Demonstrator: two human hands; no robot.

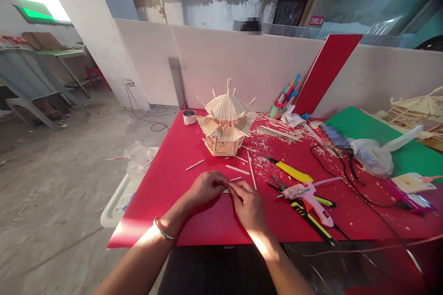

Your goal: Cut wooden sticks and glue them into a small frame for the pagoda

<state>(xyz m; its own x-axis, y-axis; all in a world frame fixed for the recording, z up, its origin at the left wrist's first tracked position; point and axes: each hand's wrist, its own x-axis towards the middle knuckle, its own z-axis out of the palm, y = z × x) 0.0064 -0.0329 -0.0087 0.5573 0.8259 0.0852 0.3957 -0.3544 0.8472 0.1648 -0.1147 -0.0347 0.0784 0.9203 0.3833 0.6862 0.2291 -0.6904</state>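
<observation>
Over the front half of the red tabletop [152, 212], my left hand [208, 188] and my right hand [248, 203] meet with fingers pinched together. A pale wooden piece [226, 191] shows just under the fingertips; what exactly each hand grips is too small and covered to make out. Beyond them stands a pagoda model [226, 124] built of thin wooden sticks, with two tiers of roof. Around my hands lie a flat craft stick [237, 169], a thin stick [251, 170] to the right and another short stick [194, 165] to the left.
At right lie a yellow utility knife [294, 171], a pink glue gun [311, 198] with its cord, and pliers [313, 223] under it. Loose sticks [280, 131] and shavings spread behind. A tin [189, 117] stands back left; a green board [377, 136] lies far right.
</observation>
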